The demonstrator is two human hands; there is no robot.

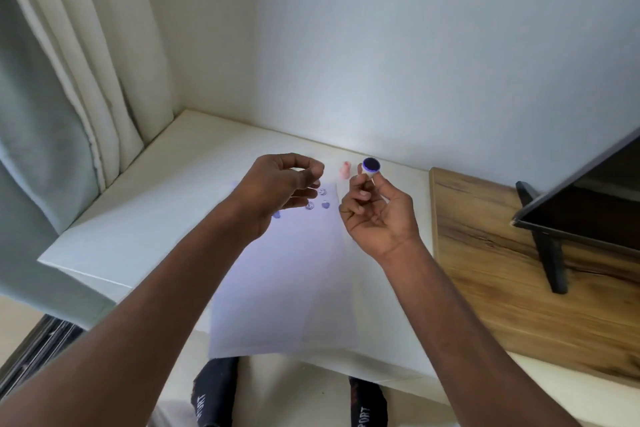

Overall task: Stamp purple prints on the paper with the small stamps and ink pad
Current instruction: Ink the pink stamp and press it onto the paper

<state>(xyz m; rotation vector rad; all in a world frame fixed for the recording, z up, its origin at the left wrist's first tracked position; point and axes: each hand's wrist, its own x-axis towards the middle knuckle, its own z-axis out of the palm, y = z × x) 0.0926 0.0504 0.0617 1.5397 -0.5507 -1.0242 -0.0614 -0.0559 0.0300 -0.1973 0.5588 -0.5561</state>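
Right hand is raised palm-up above the white table, fingertips pinching a small white cylinder with a round purple ink face turned up toward the camera. Left hand hovers over the far end of the white paper sheet, fingers curled; can't tell whether it holds anything. Purple prints sit at the paper's far end. Small pink stamp stands on the table just beyond the paper.

Probably a room in a home. Long curtains hang beside a white table. A flat screen stands on a wooden top.
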